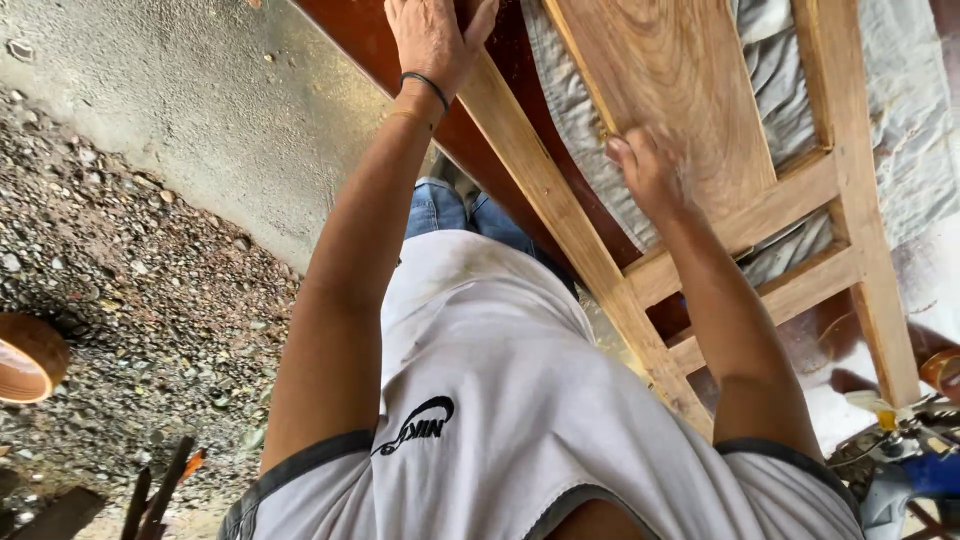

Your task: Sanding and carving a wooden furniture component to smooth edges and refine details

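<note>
The left hand (pixel 432 38), upper centre, lies flat on the wooden frame (pixel 560 205), fingers loosely apart. The right hand (pixel 648 172) is blurred on the wood panel (pixel 670 70); I cannot tell how its fingers stand.

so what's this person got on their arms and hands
Both hands are bare, no gloves. The left hand has a thin black band and a slimmer gold-coloured bangle round the wrist. The right hand, blurred, shows nothing worn. The arms are bare up to the short sleeves of a white t-shirt with dark grey cuffs and a black mark.

A wooden frame (pixel 700 150) lies on cloth (pixel 900 120), gravel ground (pixel 130 260) to its left.
</note>
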